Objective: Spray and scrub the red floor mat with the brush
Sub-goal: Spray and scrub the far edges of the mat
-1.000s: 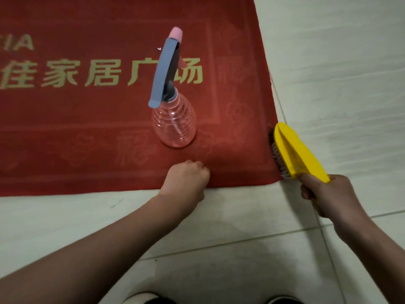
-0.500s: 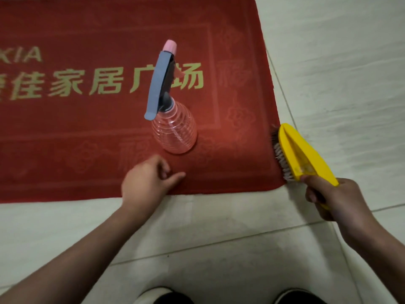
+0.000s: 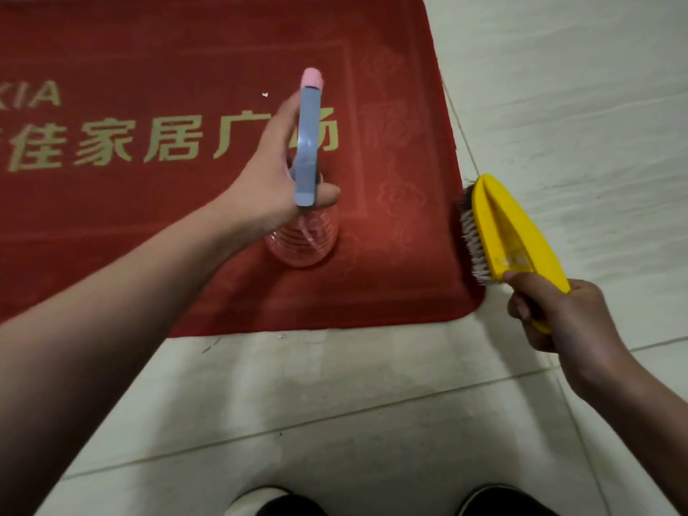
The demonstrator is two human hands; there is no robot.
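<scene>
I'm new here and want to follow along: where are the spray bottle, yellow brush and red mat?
spray bottle [image 3: 303,240], head view, clear ribbed body
yellow brush [image 3: 510,225], head view, yellow back
red mat [image 3: 111,202], head view, bare pile below the lettering

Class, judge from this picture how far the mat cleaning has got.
Done: the right hand holds the brush at the edge of the red mat. In hand: the left hand grips the spray bottle, which stands on the mat. Left: spraying and scrubbing; no suds show.
</scene>
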